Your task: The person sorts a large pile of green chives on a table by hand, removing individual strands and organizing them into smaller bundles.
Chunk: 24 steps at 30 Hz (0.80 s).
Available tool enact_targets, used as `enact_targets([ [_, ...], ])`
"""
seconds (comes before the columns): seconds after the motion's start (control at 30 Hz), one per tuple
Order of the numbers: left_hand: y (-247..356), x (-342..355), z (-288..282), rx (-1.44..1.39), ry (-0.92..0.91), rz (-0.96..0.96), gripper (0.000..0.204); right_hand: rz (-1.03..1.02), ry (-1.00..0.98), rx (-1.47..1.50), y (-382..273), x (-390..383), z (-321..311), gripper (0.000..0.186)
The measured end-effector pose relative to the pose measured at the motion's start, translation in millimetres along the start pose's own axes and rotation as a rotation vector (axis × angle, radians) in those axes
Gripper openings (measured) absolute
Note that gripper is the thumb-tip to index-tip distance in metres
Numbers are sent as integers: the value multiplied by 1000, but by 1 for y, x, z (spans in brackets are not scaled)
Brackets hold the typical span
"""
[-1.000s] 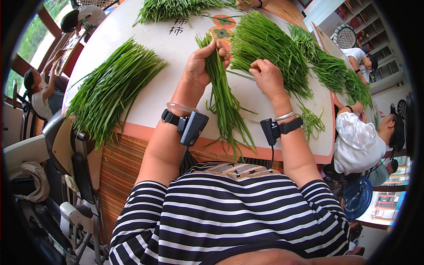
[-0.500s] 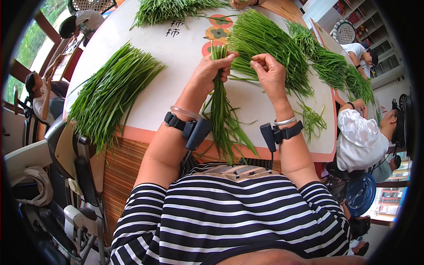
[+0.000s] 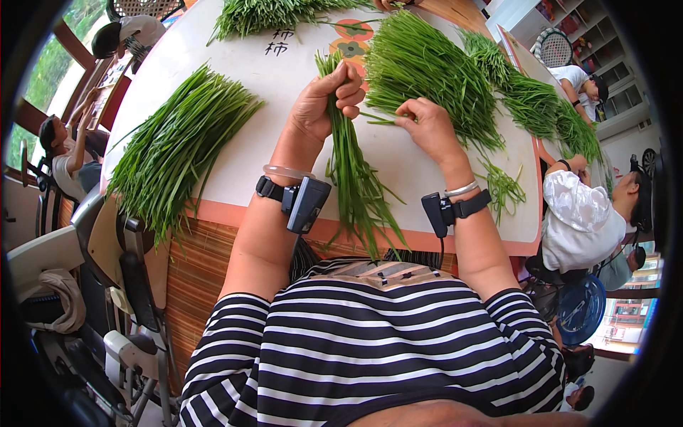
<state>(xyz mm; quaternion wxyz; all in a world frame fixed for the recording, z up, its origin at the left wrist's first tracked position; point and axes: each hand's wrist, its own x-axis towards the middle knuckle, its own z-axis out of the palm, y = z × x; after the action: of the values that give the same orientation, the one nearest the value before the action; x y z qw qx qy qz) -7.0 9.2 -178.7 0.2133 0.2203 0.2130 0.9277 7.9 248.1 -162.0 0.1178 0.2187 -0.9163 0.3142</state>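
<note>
Surface: white round table [image 3: 235,153] with an orange rim; its near edge curves just in front of the person's striped shirt [image 3: 370,349].
Open room: bare white tabletop lies between the left pile of chives [image 3: 178,146] and the left forearm, and again near the right wrist towards the near right edge.
Edges: the left pile overhangs the near-left rim; a few loose stalks [image 3: 501,188] lie close to the near-right rim.
Far side: a large heap of chives [image 3: 434,71] spreads right of centre, and another pile [image 3: 274,13] lies at the far edge.
Left arm: forearm rises from the near edge, wrist strapped with a black device [image 3: 302,203] and a clear bangle.
Left hand [image 3: 324,103]: fingers curled tight round the upper part of a bunch of chives [image 3: 352,178]; the bunch hangs down over the near rim.
Right arm: forearm angles inward, with a black wrist device and a silver bangle.
Right hand [image 3: 427,128]: thumb and fingertips pinch a thin green stalk [image 3: 377,117] beside the heap, just right of the bunch.
Surroundings: another seated person in white [image 3: 576,213] is at the right.
</note>
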Motion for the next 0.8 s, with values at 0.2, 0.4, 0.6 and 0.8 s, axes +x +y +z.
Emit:
enact_targets([
  [0.2, 1, 0, 2, 79, 143, -105, 22, -95, 74, -92, 4, -1, 6, 8],
  [0.4, -14, 2, 21, 318, 421, -87, 23, 138, 105, 378, -27, 5, -1, 6],
  [0.6, -18, 1, 20, 397, 355, -72, 20, 113, -28, 584, -44, 6, 9, 5],
  [0.8, -7, 3, 18, 195, 312, 96, 22, 80, -14, 112, -3, -1, 18, 12],
])
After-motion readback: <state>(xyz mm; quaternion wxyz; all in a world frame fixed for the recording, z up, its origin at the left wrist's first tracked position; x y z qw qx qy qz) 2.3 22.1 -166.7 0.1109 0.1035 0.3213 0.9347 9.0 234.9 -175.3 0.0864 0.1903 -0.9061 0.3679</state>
